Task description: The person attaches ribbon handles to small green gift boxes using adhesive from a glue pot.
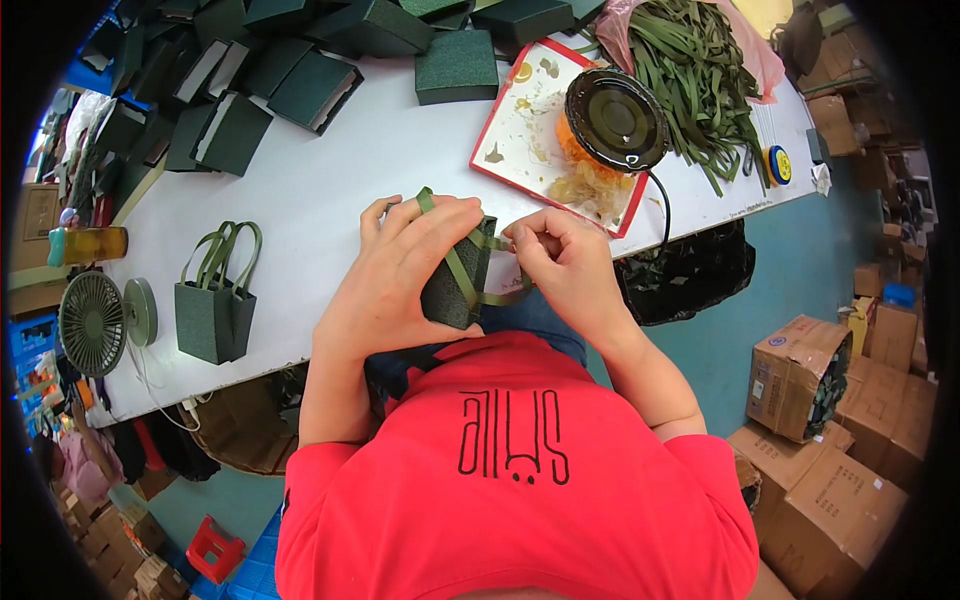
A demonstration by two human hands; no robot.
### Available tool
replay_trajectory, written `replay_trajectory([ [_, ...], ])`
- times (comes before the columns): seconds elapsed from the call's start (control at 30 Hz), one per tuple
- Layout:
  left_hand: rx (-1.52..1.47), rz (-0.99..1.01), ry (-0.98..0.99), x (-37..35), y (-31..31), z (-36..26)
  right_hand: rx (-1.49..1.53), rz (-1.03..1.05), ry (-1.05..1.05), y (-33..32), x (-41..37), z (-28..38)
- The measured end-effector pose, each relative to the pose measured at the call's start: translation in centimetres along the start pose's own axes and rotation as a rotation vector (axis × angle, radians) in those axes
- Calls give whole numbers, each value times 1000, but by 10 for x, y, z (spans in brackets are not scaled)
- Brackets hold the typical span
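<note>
My left hand (pixel 405 265) wraps over a small dark green box (pixel 455 290) at the table's front edge, thumb along its near end. Olive green ribbon (pixel 462 270) runs over the box and loops out on its right side. My right hand (pixel 565 260) pinches a ribbon end just right of the box, thumb against the curled fingers. To the left stands a finished-looking dark green box with ribbon handles (pixel 214 315). The underside of the held box is hidden.
A round black pot (pixel 617 118) with a cord sits on a glue-smeared, red-edged board (pixel 500 130). Behind it lies a heap of green ribbons (pixel 685 75). Several green boxes (pixel 455 68) crowd the back. A fan (pixel 93 322) stands left; cartons (pixel 795 375) stack right.
</note>
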State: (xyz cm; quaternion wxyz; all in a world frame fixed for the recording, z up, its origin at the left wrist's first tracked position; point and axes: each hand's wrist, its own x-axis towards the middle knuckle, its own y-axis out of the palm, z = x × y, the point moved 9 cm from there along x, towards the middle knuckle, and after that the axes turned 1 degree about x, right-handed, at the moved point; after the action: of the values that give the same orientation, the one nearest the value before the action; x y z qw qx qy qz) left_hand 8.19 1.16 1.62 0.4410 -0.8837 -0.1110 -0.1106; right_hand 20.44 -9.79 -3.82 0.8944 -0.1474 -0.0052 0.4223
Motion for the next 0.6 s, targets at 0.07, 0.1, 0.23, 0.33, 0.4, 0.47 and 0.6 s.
replay_trajectory([
  [0.07,5,-8,5,-1,0,0,28,-8,5,1,1,0],
  [0.1,6,-12,9,-1,0,0,41,5,24,4,0,-1],
  [0.23,19,4,4,-1,2,-1,-22,71,45,8,1,7],
  [0.33,51,35,-6,1,5,-3,-80,76,21,10,2,5],
  [0.4,51,27,-6,1,6,-2,-13,59,26,8,2,-2],
  [0.47,48,23,-12,1,5,-1,25,32,44,3,2,-5],
  [0.6,29,7,-15,-1,3,3,115,-7,51,-3,1,-7],
])
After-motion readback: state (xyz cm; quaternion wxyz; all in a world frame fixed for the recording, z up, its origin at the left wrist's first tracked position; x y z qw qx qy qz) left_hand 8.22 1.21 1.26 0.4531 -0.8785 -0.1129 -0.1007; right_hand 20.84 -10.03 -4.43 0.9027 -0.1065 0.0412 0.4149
